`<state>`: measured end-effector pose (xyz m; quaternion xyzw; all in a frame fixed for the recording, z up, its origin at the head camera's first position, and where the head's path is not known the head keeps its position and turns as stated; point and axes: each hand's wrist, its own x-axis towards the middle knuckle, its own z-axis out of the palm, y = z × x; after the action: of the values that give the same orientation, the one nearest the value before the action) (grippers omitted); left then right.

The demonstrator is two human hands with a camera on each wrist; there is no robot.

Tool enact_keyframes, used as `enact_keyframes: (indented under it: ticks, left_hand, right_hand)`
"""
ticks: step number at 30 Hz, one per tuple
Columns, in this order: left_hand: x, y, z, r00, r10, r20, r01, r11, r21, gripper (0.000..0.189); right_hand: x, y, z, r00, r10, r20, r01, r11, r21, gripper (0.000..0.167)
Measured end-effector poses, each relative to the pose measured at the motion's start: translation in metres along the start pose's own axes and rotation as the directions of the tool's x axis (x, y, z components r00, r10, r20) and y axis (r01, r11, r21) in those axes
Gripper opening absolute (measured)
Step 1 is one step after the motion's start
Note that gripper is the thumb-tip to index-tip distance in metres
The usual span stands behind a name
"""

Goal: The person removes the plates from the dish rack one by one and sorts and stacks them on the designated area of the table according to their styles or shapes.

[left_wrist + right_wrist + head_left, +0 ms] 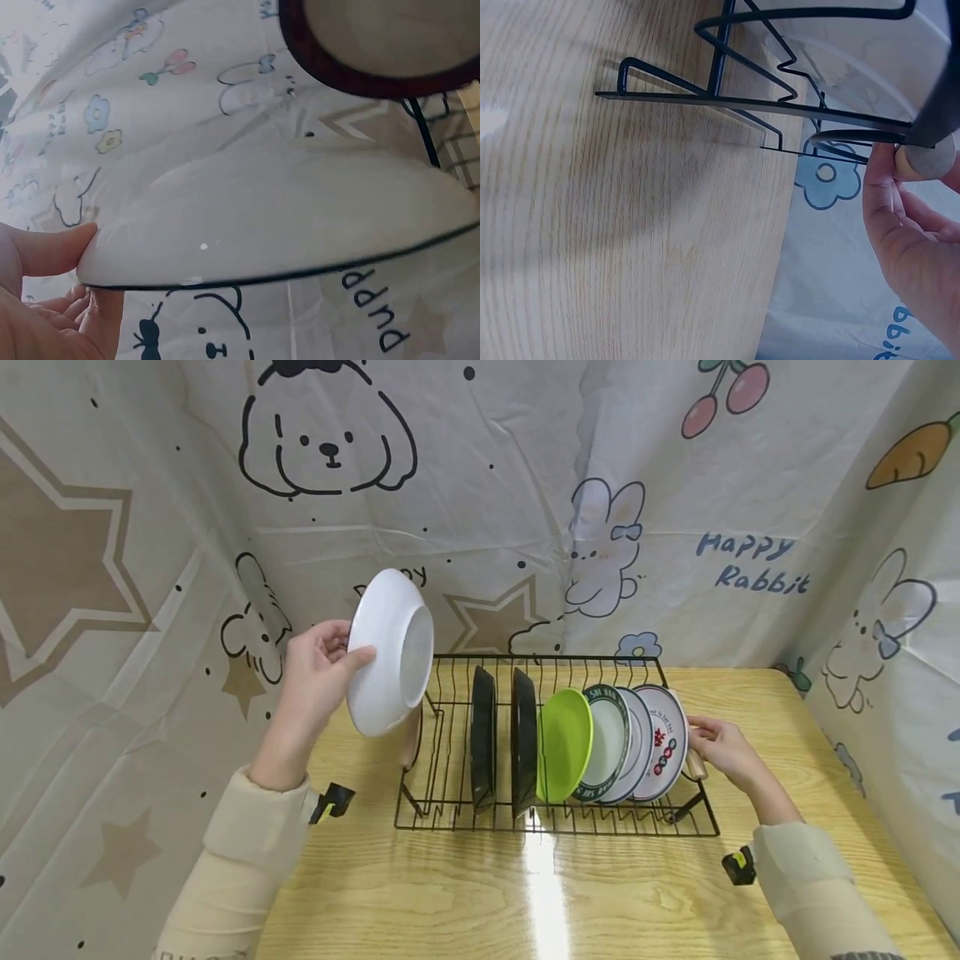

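My left hand (318, 681) grips a white deep plate (382, 660) at its rim, thumb on the underside. The plate is raised, tilted on edge, over the left end of a black wire dish rack (442, 831). Its thin dark rim line shows in the left wrist view, with the thumb and fingertips (86, 240) at one edge. My right hand (723, 747) holds the wooden handle (697, 766) at the rack's right end; in the right wrist view its fingers curl about the round handle end (926, 159).
Standing in the rack are black plates (483, 739), a lime-green plate (564, 747), a green-rimmed plate (607, 735) and patterned white plates (663, 743). Another wooden handle (410, 739) is at the left. The rack sits on a wooden table (420, 893) before a printed curtain (480, 510).
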<state>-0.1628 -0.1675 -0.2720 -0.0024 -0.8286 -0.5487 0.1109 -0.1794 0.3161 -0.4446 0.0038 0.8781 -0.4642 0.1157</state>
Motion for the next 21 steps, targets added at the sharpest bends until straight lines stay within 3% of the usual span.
enact_keyframes:
  ticks: [5,10,13,15,21]
  left_hand:
    - [0.008,-0.017,0.002,0.991,0.089,-0.102,-0.073,0.986,0.15,0.028]
    - [0.02,-0.045,0.005,0.951,0.259,-0.168,-0.205,0.937,0.284,0.023]
    - [0.027,-0.063,0.006,0.926,0.341,-0.163,-0.261,0.889,0.376,0.022]
    - [0.03,-0.074,0.007,0.918,0.371,-0.141,-0.276,0.852,0.445,0.021]
    - [0.036,-0.104,0.008,0.895,0.444,-0.046,-0.322,0.714,0.622,0.023]
  right_hand:
    - [0.0,0.0,0.0,1.0,-0.002,0.006,0.002,1.0,0.001,0.051]
    - [0.0,0.0,-0.001,1.0,-0.002,0.005,0.002,1.0,0.007,0.05]
    - [0.0,0.0,-0.001,1.0,-0.001,0.006,0.001,1.0,0.006,0.05]
    - [0.0,0.0,-0.001,1.0,-0.001,0.009,0.001,1.0,0.007,0.05]
    - [0.0,0.0,0.0,1.0,0.002,0.01,-0.002,1.0,0.005,0.05]
